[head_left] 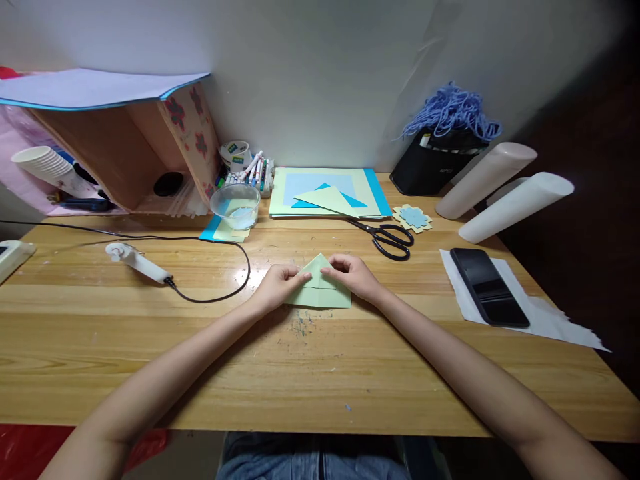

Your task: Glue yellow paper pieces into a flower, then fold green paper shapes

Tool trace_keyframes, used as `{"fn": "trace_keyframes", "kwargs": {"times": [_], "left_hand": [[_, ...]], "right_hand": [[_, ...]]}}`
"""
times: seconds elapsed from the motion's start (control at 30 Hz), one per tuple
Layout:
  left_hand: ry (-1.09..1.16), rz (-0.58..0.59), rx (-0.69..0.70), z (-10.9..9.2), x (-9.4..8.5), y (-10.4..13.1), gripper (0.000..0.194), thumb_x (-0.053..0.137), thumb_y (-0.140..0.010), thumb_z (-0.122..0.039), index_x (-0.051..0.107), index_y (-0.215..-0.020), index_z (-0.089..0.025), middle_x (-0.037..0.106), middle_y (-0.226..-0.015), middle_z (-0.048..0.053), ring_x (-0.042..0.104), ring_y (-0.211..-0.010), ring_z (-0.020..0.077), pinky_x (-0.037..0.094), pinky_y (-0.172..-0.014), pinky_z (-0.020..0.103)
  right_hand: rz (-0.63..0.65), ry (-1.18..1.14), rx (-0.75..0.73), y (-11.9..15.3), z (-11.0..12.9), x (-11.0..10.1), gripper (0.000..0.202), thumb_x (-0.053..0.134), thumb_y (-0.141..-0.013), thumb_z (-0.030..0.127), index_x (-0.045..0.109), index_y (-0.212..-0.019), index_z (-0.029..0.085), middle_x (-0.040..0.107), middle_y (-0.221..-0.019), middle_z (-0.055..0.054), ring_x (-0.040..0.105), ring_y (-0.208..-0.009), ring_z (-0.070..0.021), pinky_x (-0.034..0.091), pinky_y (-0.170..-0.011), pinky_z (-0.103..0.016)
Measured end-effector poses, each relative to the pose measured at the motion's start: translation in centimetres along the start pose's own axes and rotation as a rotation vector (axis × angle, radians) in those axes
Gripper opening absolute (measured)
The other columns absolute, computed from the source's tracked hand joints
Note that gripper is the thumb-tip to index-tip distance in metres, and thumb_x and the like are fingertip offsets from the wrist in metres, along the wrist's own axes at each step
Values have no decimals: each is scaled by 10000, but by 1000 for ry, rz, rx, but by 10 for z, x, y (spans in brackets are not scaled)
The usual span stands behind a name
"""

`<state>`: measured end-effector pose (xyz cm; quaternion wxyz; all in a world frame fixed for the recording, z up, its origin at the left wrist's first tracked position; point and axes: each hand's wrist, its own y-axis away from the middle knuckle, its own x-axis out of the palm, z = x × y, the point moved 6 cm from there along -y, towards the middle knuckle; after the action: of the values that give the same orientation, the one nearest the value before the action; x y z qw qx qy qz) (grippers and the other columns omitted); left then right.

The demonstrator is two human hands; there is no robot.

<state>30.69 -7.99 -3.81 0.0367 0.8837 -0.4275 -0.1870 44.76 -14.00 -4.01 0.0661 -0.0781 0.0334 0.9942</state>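
Centre: our left hand (277, 287) and right hand (356, 276) pinch the folded green paper (320, 297) between thumbs and fingers | left: corded white tool (143, 265) | right: phone (489, 287) | beyond: scissors (385, 235) between us and paper stack (377, 193)

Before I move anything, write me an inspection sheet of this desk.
Surface: light wooden table, with dark marks just below the paper.
Work in hand: pale green paper, folded to a point at the top.
Clutter: black-handled scissors by a stack of green and blue sheets; black phone on torn white paper, at the right.
Hands: bare left hand and bare right hand each hold one side of the paper.
Cables: black cord loops from a white handheld tool and runs out of view at the left; touches neither hand.
Surroundings: grey wall behind; open pink box at the back left.
Other people: nothing seen.
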Motion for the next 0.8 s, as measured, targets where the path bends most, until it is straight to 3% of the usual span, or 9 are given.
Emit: {"fn": "trace_keyframes", "kwargs": {"times": [0.1,0.27,0.37,0.47,0.67,0.8], "left_hand": [[21,10,-12,-2,3,2,397,539,-692,-497,608,-624,-112,483,-537,-25,385,-489,68,239,-443,181],[183,-133,-83,-3,-8,4,373,669,-597,-418,614,-815,-121,633,-675,29,536,-576,111,385,-527,202],[211,-206,-28,-8,-18,3,436,719,-549,-364,603,-892,-123,649,-714,42,578,-636,133,432,-588,226],[216,-209,6,-13,-20,2,472,724,-547,-359,586,-937,-131,643,-713,36,587,-641,140,449,-589,237],[274,-346,-35,-13,-22,6,551,748,-516,-341,532,-976,-127,637,-831,69,598,-725,160,479,-598,245],[320,-277,-102,-7,-17,5,541,749,-514,-334,518,-960,-132,636,-808,68,601,-677,165,478,-549,254]], "right_hand": [[17,-24,17,-2,-1,3,282,619,-681,416,573,-714,140,557,-663,-1,499,-579,-104,377,-514,-214],[-19,-76,14,0,3,0,254,639,-665,392,567,-694,150,569,-663,4,522,-597,-111,397,-544,-225],[86,-110,52,1,8,3,251,645,-664,380,590,-746,149,602,-722,-15,551,-664,-130,418,-594,-238],[202,-135,109,2,10,9,288,642,-669,385,615,-817,140,627,-773,-36,562,-694,-140,423,-608,-243],[2,-247,177,2,-1,8,296,657,-655,394,597,-797,142,619,-693,-15,549,-581,-108,406,-524,-217],[55,-281,232,3,-3,14,271,687,-628,368,574,-725,142,618,-677,-11,567,-606,-114,439,-570,-232]]}}
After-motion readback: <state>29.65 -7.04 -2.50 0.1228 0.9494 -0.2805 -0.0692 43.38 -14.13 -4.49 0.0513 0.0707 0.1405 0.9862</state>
